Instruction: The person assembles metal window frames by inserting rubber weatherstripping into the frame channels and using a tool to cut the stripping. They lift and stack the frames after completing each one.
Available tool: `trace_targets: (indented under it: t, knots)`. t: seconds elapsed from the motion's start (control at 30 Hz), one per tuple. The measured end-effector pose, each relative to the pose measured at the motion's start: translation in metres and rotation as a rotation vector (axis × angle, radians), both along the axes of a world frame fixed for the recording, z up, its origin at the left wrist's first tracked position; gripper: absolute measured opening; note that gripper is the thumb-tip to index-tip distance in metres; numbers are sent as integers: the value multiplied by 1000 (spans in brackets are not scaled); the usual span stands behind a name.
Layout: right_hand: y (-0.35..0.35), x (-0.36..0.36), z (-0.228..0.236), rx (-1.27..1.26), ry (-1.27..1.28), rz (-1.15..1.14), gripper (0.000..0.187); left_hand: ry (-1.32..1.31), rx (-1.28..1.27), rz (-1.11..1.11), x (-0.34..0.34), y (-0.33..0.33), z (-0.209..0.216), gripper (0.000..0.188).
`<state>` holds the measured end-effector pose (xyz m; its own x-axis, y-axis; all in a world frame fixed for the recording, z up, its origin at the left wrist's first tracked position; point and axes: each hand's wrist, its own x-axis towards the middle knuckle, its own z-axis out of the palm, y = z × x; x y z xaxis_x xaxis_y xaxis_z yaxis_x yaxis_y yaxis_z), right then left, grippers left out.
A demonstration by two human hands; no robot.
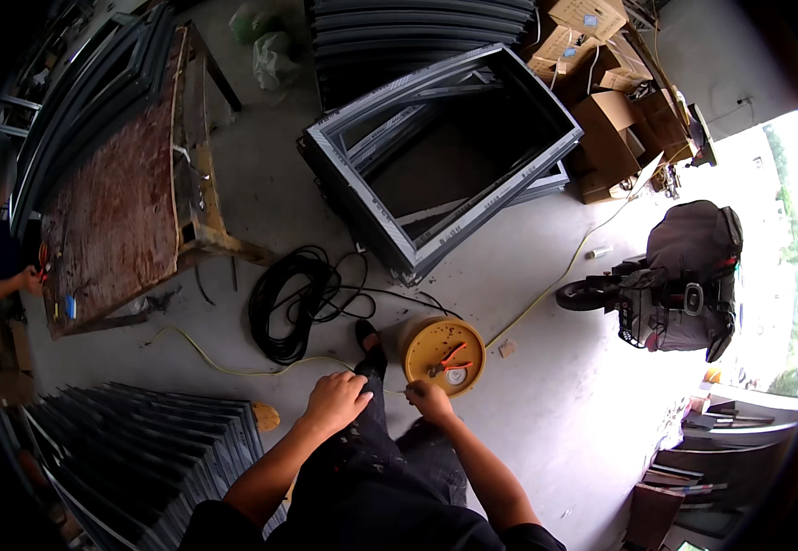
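Observation:
My left hand (336, 404) is over my left leg, its fingers bent and drawn together; whatever they hold, if anything, is hidden. Beside the near edge of a yellow round-topped bucket (414, 352), my right hand (429, 400) is closed, with a small dark bit showing at its fingertips that I cannot make out. On the bucket's top lie pliers with orange-red handles (455, 352), a small white round item (456, 376) and several tiny dark pieces.
Black cable (275, 312) lies coiled ahead of my foot; a yellow cord (546, 298) crosses the floor. Stacked grey frames (472, 220) stand ahead, more grey profiles (160, 450) at left. A worktable (114, 220) with a person's hand (30, 281), cardboard boxes (605, 129) and a scooter (683, 285) surround me.

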<state>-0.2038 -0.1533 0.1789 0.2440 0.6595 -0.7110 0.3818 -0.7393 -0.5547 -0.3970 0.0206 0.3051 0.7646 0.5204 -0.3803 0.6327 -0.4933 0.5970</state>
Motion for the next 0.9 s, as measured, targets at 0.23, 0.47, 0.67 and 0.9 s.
trace_targets:
  t: [0.23, 0.47, 0.67, 0.9]
  knots:
    - [46, 42, -58, -154, -154, 139, 29, 32, -29, 230, 2, 64, -31, 27]
    - [68, 82, -105, -317, -128, 603, 28, 137, 2, 541, -21, 36, -93, 21]
    - [98, 120, -188, -328, -110, 1139, 26, 218, -313, 932, 20, -55, -135, 18]
    - [24, 189, -278, -12, -224, 1429, 22, 686, -457, 760, 143, -146, -138, 29]
